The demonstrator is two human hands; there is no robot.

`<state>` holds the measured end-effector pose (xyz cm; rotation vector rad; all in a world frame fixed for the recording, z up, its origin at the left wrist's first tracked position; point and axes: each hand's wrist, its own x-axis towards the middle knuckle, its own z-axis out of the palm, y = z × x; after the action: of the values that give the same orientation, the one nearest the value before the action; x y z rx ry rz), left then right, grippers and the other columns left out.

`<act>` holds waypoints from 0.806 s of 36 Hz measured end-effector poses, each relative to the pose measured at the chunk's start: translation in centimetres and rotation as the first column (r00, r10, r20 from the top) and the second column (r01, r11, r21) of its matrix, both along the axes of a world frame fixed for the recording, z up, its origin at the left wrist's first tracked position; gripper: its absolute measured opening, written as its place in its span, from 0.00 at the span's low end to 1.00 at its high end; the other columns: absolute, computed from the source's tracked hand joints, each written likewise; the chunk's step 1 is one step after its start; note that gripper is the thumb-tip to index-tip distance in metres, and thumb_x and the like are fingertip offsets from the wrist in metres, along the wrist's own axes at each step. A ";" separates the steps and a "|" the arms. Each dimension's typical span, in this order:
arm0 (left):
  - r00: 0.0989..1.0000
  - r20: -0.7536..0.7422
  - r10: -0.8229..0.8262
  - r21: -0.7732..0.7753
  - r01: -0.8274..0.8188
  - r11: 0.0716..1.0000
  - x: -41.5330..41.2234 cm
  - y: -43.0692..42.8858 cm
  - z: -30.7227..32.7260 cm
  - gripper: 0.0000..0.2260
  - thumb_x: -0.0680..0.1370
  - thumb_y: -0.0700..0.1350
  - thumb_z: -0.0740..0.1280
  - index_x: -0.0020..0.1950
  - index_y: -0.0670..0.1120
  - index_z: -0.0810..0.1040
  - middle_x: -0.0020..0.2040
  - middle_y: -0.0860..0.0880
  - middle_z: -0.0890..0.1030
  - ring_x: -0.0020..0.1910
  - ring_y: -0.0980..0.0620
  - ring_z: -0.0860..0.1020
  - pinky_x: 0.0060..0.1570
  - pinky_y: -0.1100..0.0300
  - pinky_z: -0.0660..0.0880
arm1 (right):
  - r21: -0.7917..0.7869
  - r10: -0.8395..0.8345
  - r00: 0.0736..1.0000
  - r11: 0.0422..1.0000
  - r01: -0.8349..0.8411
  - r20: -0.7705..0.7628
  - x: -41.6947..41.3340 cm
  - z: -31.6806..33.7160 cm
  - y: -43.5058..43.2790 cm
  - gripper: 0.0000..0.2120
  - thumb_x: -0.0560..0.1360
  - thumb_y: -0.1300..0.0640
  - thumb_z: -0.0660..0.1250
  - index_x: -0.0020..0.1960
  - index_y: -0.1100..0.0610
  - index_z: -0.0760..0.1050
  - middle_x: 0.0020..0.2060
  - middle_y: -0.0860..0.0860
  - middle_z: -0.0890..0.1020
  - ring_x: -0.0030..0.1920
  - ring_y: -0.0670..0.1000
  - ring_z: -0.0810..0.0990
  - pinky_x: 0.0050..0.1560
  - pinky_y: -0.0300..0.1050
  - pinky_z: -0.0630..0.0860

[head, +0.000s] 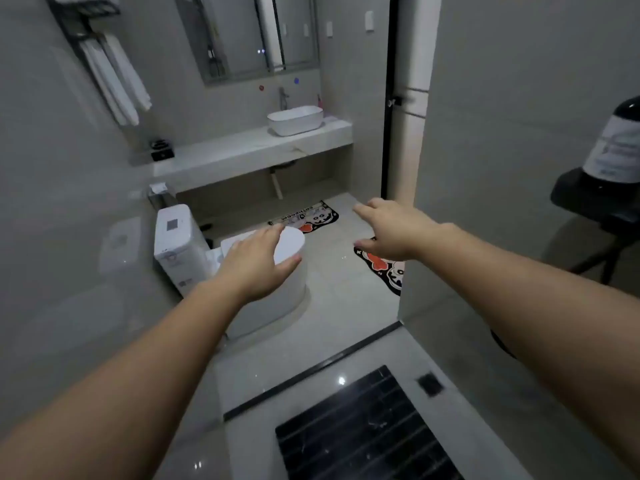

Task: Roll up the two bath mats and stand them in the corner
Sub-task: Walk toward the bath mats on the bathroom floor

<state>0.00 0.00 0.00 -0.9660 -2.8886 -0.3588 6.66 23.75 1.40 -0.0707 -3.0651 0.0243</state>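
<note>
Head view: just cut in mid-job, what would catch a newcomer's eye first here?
Two bare arms reach forward, the left hand over the closed white toilet, the right hand stretched toward the doorway. Beyond them, two black cartoon bath mats lie flat on the pale floor: the far mat below the vanity counter, the near mat by the door frame.

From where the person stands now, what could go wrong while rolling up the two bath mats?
1. The floor tiles look glossy; a step could slip.
2. The far mat lies under the counter; bending there risks a bumped head.
3. The near mat is partly hidden behind the wall edge, with the toilet close, so room to roll seems tight.
</note>
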 end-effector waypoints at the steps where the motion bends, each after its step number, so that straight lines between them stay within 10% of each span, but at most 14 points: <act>1: 1.000 0.010 0.010 0.002 -0.010 1.000 -0.7 0.7 -0.3 0.30 0.78 0.60 0.60 0.75 0.47 0.59 0.75 0.48 0.65 0.71 0.46 0.65 0.69 0.48 0.63 | 0.007 0.004 1.000 1.000 -0.004 0.006 -0.8 -0.2 0.4 0.32 0.75 0.41 0.61 0.73 0.54 0.57 0.66 0.58 0.69 0.64 0.60 0.70 0.58 0.53 0.72; 29: 0.972 0.162 0.169 -0.002 -0.171 0.985 -16.7 9.8 -8.2 0.29 0.78 0.57 0.61 0.75 0.46 0.59 0.75 0.46 0.65 0.72 0.46 0.65 0.69 0.46 0.64 | 0.004 0.098 0.986 0.995 -0.100 0.137 -18.0 -7.9 10.4 0.28 0.75 0.42 0.61 0.69 0.55 0.63 0.62 0.57 0.72 0.58 0.61 0.74 0.57 0.54 0.73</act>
<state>-16.66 9.84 -8.16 -0.7109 -3.0819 -0.4599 -11.30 34.16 -6.49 0.0845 -3.2030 0.0092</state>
